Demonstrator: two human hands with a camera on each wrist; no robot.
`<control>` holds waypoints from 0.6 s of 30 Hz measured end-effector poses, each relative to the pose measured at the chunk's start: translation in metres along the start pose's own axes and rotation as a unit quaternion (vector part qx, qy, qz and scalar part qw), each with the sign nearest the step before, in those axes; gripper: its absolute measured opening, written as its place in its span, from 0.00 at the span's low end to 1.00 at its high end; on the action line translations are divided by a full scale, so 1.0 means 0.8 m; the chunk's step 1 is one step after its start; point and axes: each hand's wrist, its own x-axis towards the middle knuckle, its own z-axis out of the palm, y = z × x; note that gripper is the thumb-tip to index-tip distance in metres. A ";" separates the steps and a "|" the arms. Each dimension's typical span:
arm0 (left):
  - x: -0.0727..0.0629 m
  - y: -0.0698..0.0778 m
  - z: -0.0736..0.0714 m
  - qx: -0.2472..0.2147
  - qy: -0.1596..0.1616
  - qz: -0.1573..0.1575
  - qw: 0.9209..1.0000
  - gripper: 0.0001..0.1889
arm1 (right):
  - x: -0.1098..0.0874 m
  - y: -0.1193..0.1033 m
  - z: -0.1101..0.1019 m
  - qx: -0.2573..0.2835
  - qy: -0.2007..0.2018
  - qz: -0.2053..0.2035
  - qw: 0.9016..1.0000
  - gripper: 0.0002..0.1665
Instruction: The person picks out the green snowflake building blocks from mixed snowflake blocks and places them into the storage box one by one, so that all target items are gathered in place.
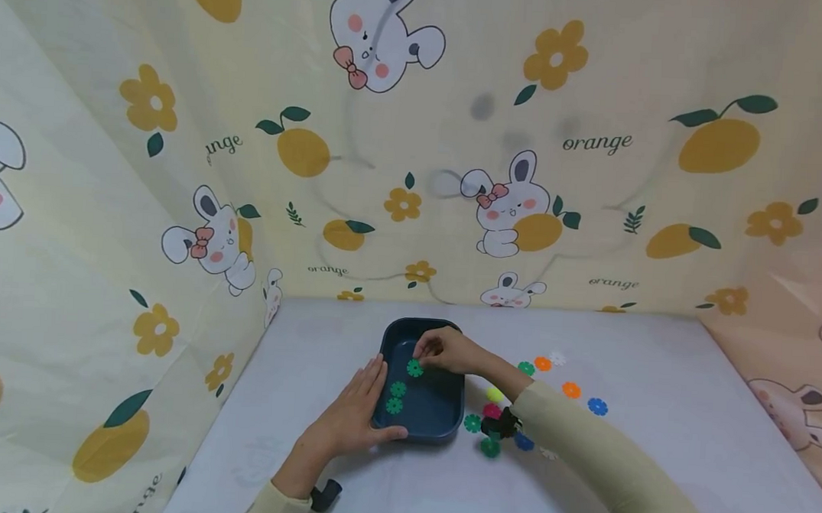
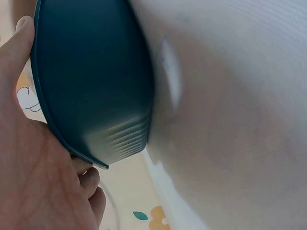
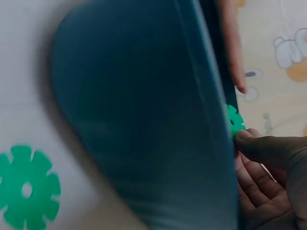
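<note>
Rests the left hand (image 1: 352, 415) along the left wall of a smooth, round-cornered navy tray (image 1: 433, 412), apparently plastic, with fingers stretched and thumb at the near rim. Has two green notched discs (image 1: 398, 389) lying inside already, just right of that hand. Pinches a third green disc (image 1: 414, 369) inside the tray with the right hand (image 1: 446, 350), apart from the left. Looks only partly done, with thin-looking, slot-edged loose discs (image 1: 571, 390) outside, right of the right hand: pink, yellow, orange, white, blue, more green.
</note>
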 end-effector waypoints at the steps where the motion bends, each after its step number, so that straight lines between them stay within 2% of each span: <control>1: 0.000 0.000 0.000 0.000 -0.001 -0.001 1.000 0.65 | 0.004 0.000 0.004 -0.005 -0.001 -0.004 1.000 0.04; 9: 0.000 0.000 0.000 0.000 0.001 0.001 1.000 0.65 | 0.028 0.001 0.020 -0.025 -0.011 0.008 1.000 0.04; 18: -0.001 -0.002 0.001 0.002 0.007 0.006 1.000 0.65 | 0.039 0.002 0.026 -0.036 -0.027 0.043 0.998 0.05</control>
